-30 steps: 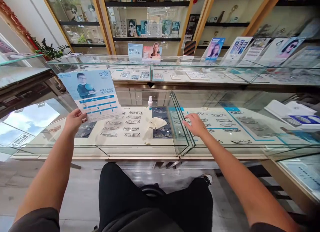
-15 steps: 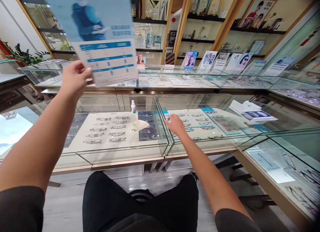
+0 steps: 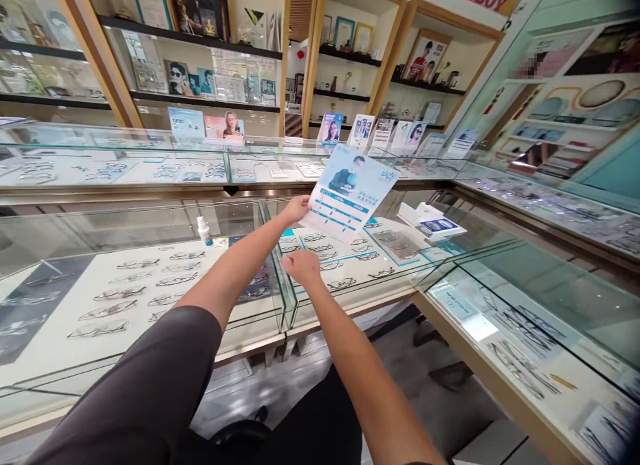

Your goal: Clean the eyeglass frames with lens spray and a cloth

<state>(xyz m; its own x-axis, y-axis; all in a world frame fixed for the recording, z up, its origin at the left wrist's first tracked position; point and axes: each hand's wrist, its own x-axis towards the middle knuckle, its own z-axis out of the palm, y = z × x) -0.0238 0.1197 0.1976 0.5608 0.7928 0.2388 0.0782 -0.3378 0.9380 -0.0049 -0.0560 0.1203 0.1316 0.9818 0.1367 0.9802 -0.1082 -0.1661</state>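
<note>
Bottle, small & white, stands upright on glass bench top at left, w/ rows of eyeglass frames laid out under the glass. Left hand reaches across to the right, grip pinched on lower-left corner of blue leaflet, held up tilted above the bench. Right hand just below it, fingers loosely curled, resting on the glass, grip holding nothing. Boxes lie on bench further right, near leaflet
</note>
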